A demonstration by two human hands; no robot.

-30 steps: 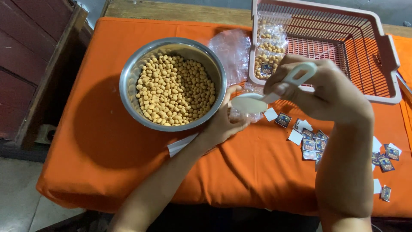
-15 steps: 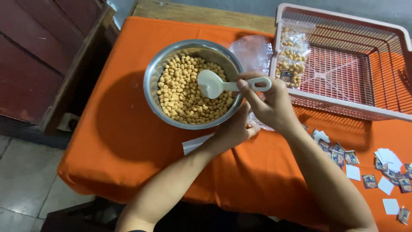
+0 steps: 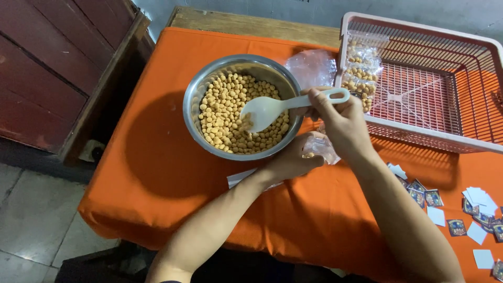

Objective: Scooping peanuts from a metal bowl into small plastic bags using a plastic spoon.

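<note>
We've got the right hand with its fingers wrapped round the handle of a white plastic scoop, its bowl dipped into the round tan coated nuts filling the shiny steel bowl on the orange-clothed worktop. The left hand sits just beside the bowl's rim, fingers pinching a small clear plastic bag. We reckon the scoop is light and stiff, best gripped mid-handle, while that bag looks flimsy and slippery, so hold it by the mouth.
</note>
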